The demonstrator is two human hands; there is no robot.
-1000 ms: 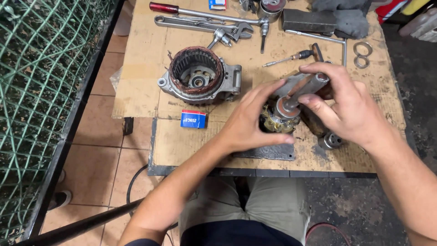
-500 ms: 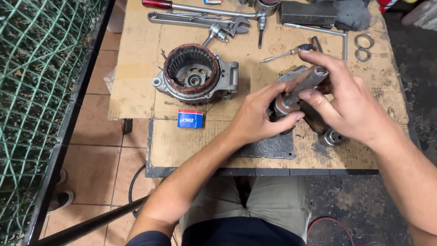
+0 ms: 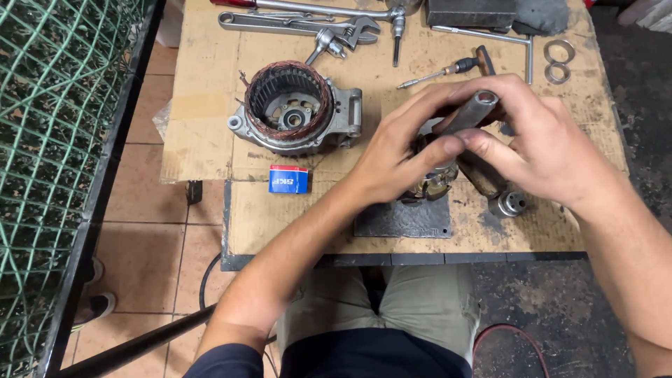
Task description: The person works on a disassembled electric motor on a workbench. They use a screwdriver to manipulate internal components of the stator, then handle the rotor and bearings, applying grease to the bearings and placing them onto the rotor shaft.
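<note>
Where the head view is centred, a grey metal tube (image 3: 470, 112) is gripped by both hands above a rotor (image 3: 434, 180) that is set on a dark metal plate (image 3: 402, 218). The left hand (image 3: 395, 157) is closed, its thumb and fingers pinched on the tube's lower end and curled over the rotor. The right hand (image 3: 542, 143) is closed round the tube's upper end, right of centre. Left of centre, an alternator housing (image 3: 297, 108) with copper windings is seen on the cardboard-covered table (image 3: 210, 84), and a small blue box (image 3: 288, 178) lies just below it. A wrench (image 3: 294, 24) and a screwdriver (image 3: 437, 72) are laid along the upper edge, two rings (image 3: 558, 59) at upper right.
</note>
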